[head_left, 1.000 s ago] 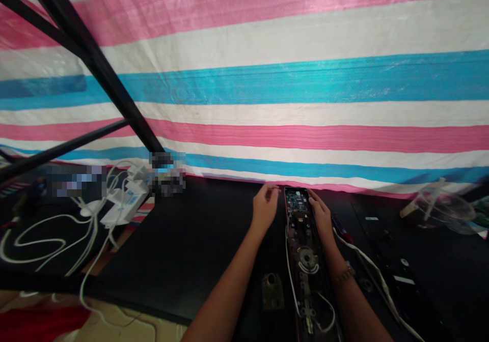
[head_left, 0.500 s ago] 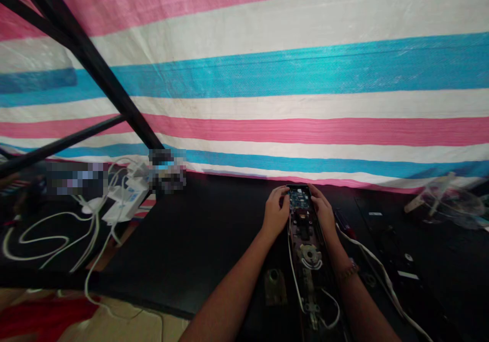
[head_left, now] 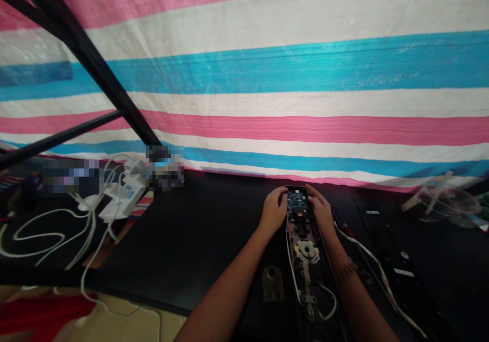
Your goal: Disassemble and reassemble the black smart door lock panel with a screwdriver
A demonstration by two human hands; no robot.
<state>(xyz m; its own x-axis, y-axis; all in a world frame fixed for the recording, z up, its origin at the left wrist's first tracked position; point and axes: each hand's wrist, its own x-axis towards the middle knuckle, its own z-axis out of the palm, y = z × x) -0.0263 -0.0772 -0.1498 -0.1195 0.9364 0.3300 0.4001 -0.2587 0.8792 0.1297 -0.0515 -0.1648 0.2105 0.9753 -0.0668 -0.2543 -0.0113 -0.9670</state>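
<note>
A long dark device [head_left: 301,230] lies open, showing a blue circuit board [head_left: 297,199] at its far end, a round metal part in its middle and white wires. My left hand [head_left: 274,210] grips the left edge of its far end, fingers bent around it. On the opposite edge, my right hand [head_left: 320,209] holds the same end, with the thumb near the board. A bracelet is on my right wrist. Left of the device sits a small brownish block [head_left: 273,285] with a round hole.
A red-handled tool [head_left: 343,222] and a white cable [head_left: 372,258] lie right of my right hand. Beyond are a long dark panel [head_left: 403,271] and a clear plastic container [head_left: 449,199]. White power strips [head_left: 124,199] with cables are at the left, below a black metal frame [head_left: 95,72].
The view has shifted slightly, so most things appear a little further left. Both hands keep their hold on the far end of the device.
</note>
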